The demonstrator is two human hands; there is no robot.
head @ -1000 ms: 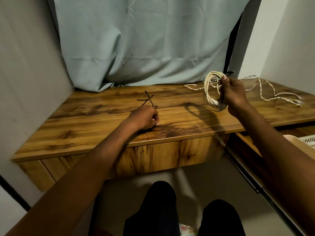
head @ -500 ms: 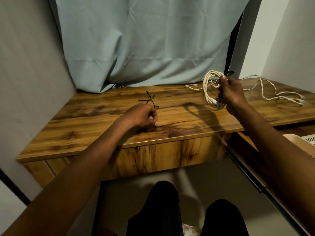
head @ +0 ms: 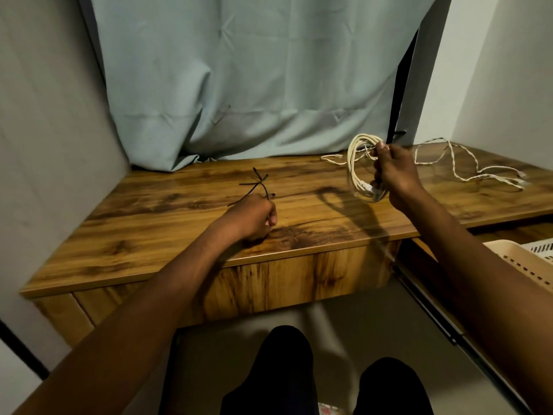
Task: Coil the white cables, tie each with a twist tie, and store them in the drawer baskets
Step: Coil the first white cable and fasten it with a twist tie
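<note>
On desk (head: 179, 223) | right grip (head: 395, 175) — coiled cable (head: 354, 172) | left grip (head: 254, 217) — twist tie (head: 257, 187) | loose cable (head: 466, 172) beside

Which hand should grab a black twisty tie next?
The left hand: it sits right beside the black twist ties on the desk, while the right hand is busy gripping the coiled white cable.

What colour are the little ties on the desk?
Black, seen in the head view: the twist ties lie on the wooden desk.
</note>
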